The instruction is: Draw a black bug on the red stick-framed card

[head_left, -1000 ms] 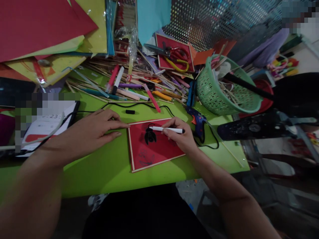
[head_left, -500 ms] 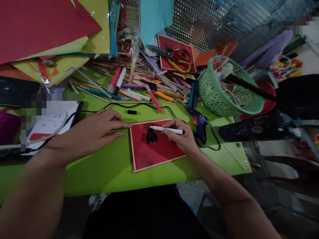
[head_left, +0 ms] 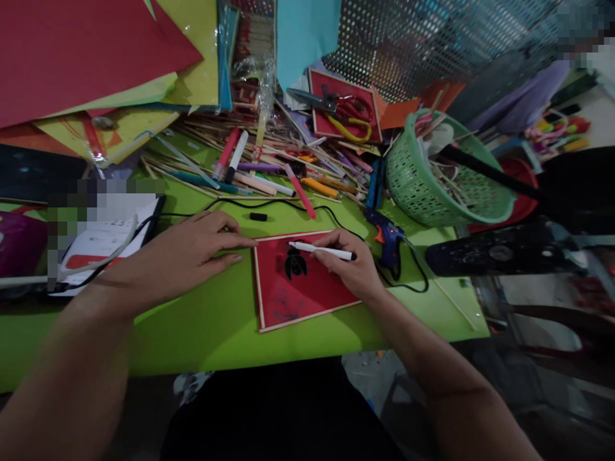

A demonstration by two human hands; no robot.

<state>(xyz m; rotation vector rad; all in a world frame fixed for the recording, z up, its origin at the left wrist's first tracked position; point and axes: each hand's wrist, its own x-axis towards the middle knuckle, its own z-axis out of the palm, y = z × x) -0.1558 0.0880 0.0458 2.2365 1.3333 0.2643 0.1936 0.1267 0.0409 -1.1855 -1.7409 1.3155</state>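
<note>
A red card with a pale border (head_left: 307, 294) lies on the lime-green table (head_left: 202, 326). A black figure (head_left: 295, 262) is drawn near its top. My right hand (head_left: 353, 266) is closed round a white marker (head_left: 323, 250), whose tip rests at the upper edge of the black figure. My left hand (head_left: 187, 253) lies flat on the table with fingers stretched out, the fingertips touching the card's top left corner.
Markers and wooden sticks (head_left: 269, 169) are heaped behind the card, with coloured paper sheets (head_left: 96, 57) at the back left. A green basket (head_left: 442, 173) and a blue glue gun (head_left: 387, 237) stand to the right. A phone (head_left: 103, 240) lies at the left, and the table edge is close.
The hands, marker and card keep their places relative to each other; only the view has shifted slightly, sliding everything a little to the right.
</note>
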